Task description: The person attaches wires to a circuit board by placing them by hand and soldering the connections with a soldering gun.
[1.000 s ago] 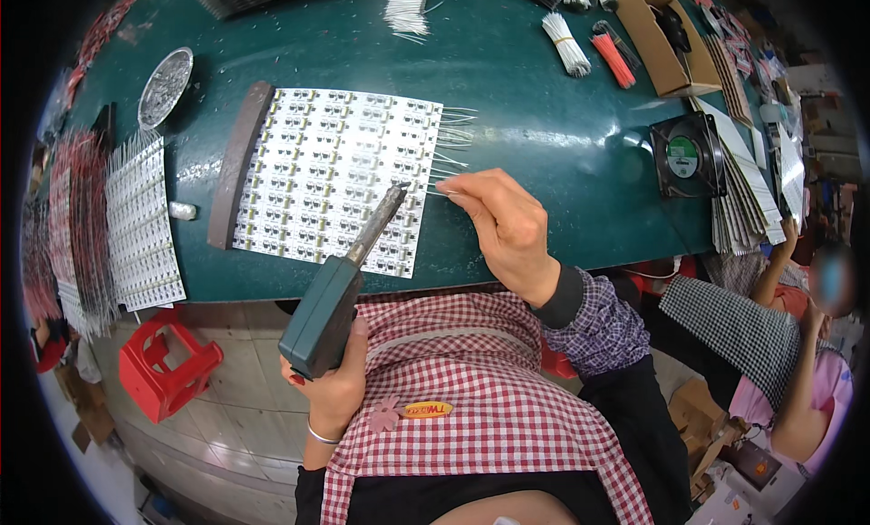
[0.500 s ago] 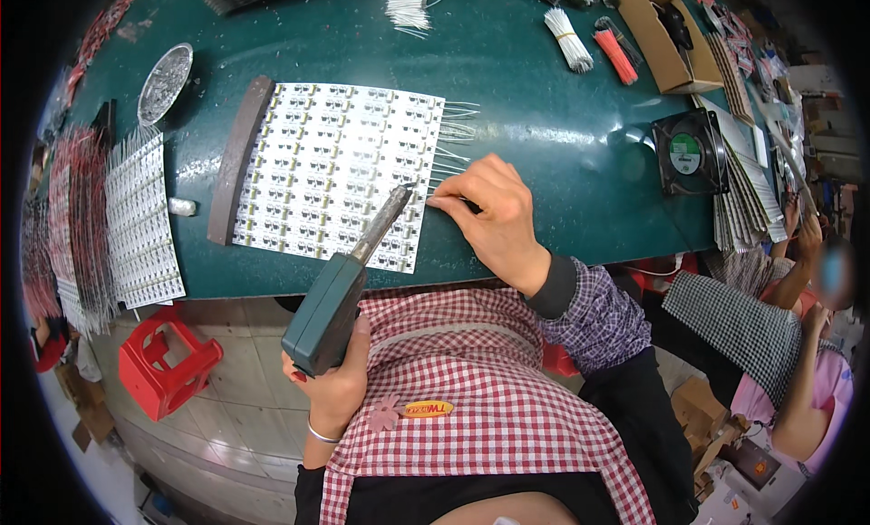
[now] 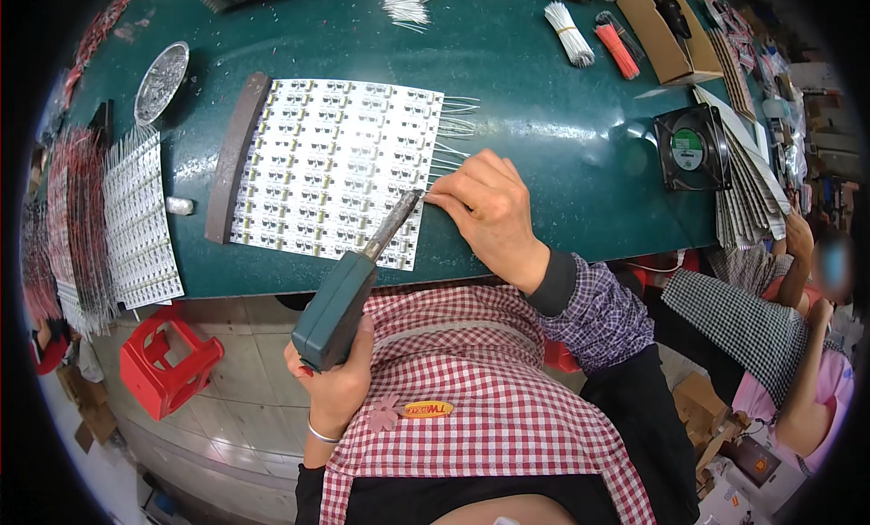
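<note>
My left hand (image 3: 337,380) is wrapped round the green body of a soldering gun (image 3: 337,298). Its metal tip reaches up and right to the right edge of a white circuit board panel (image 3: 340,162) with rows of small parts. Thin pale wires (image 3: 453,126) stick out from that edge above the tip. At the same spot my right hand (image 3: 494,208) pinches with thumb and forefinger, close beside the tip. A wire most likely sits in the pinch, but the fingertips hide it. A dark bar (image 3: 237,162) lies along the panel's left edge.
To the left are a metal dish (image 3: 163,82), a small silvery roll (image 3: 180,206) and another wired panel (image 3: 143,221). A black fan (image 3: 692,150), bundled wires (image 3: 569,35) and a cardboard box (image 3: 666,35) stand right. A red stool (image 3: 169,362) is below; a person (image 3: 807,371) sits right.
The soldering gun has shifted slightly right, bringing its tip from the panel's face to its right edge by my right fingertips. My right hand has barely moved.
</note>
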`<control>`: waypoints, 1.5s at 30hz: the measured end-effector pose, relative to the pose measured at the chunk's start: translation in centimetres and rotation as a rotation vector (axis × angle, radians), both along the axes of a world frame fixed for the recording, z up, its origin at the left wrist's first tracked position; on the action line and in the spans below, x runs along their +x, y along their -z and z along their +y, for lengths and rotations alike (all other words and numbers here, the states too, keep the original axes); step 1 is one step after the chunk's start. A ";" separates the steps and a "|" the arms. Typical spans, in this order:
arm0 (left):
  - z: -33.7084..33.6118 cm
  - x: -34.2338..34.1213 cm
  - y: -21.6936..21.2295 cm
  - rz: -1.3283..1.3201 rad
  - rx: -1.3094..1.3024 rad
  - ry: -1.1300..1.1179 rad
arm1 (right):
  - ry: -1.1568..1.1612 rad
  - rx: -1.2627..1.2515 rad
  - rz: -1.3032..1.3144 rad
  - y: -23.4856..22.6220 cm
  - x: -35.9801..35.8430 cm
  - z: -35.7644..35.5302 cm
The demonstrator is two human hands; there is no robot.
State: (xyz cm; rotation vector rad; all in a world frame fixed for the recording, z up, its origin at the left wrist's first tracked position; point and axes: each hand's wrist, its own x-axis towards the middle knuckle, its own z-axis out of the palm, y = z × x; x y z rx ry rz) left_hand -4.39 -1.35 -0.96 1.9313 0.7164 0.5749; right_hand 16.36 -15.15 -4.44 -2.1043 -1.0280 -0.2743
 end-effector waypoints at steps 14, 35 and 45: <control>0.0 -0.5 -1.4 0.048 -0.266 -0.054 | 0.003 0.005 -0.021 0.0 -0.1 0.1; -0.4 0.7 -0.2 -0.034 -0.168 -0.023 | 0.002 -0.088 0.055 -0.5 0.4 0.4; -0.4 1.0 -0.2 -0.024 -0.123 0.059 | 0.002 -0.150 0.043 -0.5 0.2 0.2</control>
